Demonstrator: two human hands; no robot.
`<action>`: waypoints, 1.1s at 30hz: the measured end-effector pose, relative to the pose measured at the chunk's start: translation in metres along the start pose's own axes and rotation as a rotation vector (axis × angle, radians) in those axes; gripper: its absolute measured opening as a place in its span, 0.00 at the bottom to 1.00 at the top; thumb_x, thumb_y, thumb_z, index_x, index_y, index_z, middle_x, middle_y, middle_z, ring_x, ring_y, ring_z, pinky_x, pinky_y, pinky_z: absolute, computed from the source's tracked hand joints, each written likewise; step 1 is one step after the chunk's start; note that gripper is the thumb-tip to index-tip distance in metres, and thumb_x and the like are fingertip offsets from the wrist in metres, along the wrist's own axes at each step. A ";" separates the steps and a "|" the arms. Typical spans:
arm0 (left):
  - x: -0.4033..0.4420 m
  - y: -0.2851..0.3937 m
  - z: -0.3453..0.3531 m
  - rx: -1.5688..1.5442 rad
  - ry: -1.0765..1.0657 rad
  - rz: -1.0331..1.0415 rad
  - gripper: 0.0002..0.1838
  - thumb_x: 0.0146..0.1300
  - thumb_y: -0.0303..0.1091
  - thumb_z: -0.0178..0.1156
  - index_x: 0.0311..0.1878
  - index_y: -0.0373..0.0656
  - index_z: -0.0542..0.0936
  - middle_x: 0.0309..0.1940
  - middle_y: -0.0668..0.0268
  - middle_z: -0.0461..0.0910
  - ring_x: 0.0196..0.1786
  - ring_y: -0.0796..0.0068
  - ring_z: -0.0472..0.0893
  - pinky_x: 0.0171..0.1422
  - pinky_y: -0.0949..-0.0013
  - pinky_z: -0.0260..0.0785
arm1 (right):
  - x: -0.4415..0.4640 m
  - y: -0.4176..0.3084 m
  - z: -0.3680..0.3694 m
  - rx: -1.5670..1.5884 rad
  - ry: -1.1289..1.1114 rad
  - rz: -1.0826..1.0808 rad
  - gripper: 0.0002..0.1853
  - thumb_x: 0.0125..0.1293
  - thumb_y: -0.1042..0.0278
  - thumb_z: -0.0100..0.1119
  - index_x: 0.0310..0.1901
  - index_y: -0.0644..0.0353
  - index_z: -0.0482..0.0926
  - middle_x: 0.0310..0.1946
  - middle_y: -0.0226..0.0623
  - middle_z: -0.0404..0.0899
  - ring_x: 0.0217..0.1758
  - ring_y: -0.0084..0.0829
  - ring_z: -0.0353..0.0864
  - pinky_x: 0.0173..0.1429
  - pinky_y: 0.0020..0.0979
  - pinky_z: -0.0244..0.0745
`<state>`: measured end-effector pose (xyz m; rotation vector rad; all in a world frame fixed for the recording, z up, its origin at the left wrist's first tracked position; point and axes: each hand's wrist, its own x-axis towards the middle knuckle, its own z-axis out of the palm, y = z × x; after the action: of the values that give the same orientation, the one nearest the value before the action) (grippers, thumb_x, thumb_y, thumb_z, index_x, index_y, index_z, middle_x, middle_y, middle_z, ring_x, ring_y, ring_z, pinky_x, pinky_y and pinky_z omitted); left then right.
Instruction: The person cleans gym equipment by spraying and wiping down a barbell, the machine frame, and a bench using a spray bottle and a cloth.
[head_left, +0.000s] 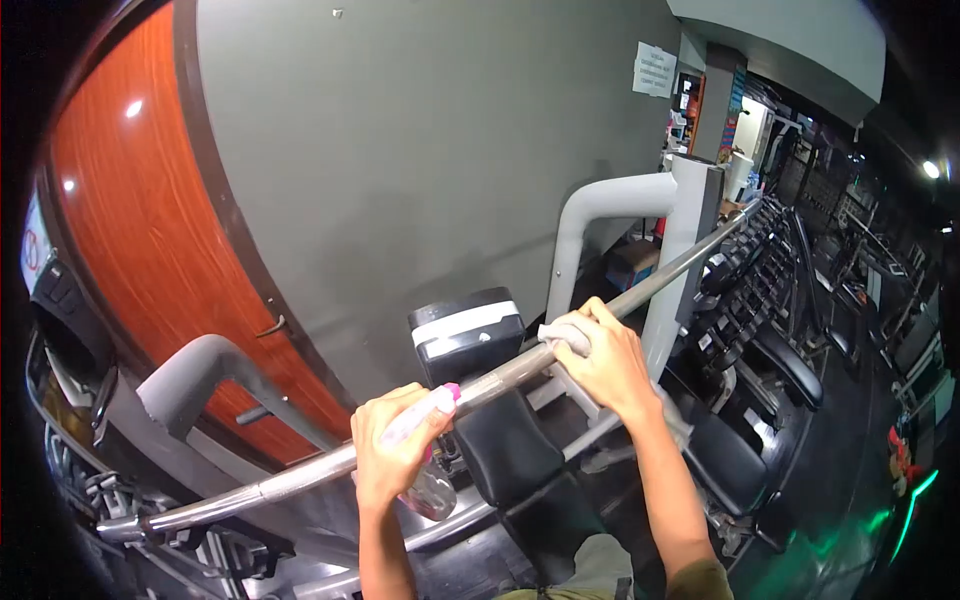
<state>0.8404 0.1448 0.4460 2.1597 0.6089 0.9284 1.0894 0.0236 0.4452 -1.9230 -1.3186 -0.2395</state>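
A long metal barbell bar point(510, 374) runs diagonally across the view, from lower left to upper right. My left hand point(392, 445) is closed around a clear spray bottle point(430, 494) with a pink and white top, close against the bar. To the right, my right hand point(605, 362) is wrapped over the bar with a pale cloth point(567, 336) pressed between palm and metal. Below the bar is a black padded bench point(508, 448), with a black and white headrest pad point(466, 325) behind it.
A grey rack frame point(684, 230) stands at the right and a curved grey arm point(205, 380) at the left. Dumbbells point(740, 300) line a rack farther right. An orange wooden door point(150, 220) and a grey wall point(400, 140) are behind.
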 end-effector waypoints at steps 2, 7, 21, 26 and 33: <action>0.000 0.003 0.002 0.020 0.011 0.003 0.25 0.64 0.55 0.58 0.25 0.40 0.83 0.22 0.63 0.77 0.25 0.68 0.76 0.34 0.66 0.63 | 0.004 -0.012 0.003 -0.044 -0.066 -0.043 0.10 0.65 0.61 0.63 0.43 0.52 0.89 0.41 0.38 0.80 0.41 0.46 0.86 0.47 0.44 0.81; -0.001 0.000 0.002 -0.010 0.026 0.025 0.23 0.64 0.53 0.64 0.26 0.41 0.84 0.21 0.62 0.79 0.25 0.61 0.79 0.34 0.61 0.65 | 0.009 -0.041 0.013 0.072 -0.299 -0.212 0.10 0.65 0.61 0.61 0.42 0.56 0.86 0.45 0.41 0.79 0.43 0.49 0.85 0.52 0.48 0.80; -0.005 -0.001 0.002 0.054 0.066 0.076 0.23 0.64 0.53 0.66 0.27 0.41 0.83 0.20 0.61 0.75 0.24 0.58 0.76 0.32 0.60 0.63 | 0.011 0.021 -0.016 -0.130 -0.039 0.048 0.12 0.65 0.60 0.62 0.47 0.49 0.89 0.45 0.36 0.78 0.46 0.46 0.85 0.54 0.45 0.81; -0.005 0.007 0.005 0.051 0.086 0.045 0.20 0.64 0.49 0.67 0.27 0.40 0.83 0.20 0.60 0.74 0.24 0.57 0.75 0.32 0.59 0.63 | -0.006 -0.018 0.006 0.130 -0.140 -0.150 0.11 0.65 0.65 0.64 0.48 0.53 0.88 0.45 0.39 0.77 0.43 0.46 0.86 0.52 0.43 0.81; 0.009 0.013 0.031 0.115 0.131 0.113 0.19 0.63 0.45 0.67 0.26 0.37 0.82 0.21 0.57 0.74 0.27 0.57 0.72 0.35 0.58 0.63 | -0.003 0.041 -0.022 0.030 0.023 -0.091 0.13 0.63 0.64 0.67 0.50 0.47 0.88 0.46 0.37 0.80 0.44 0.45 0.87 0.51 0.40 0.83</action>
<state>0.8711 0.1297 0.4440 2.2684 0.6217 1.1271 1.1291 0.0000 0.4386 -1.8323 -1.3879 -0.2849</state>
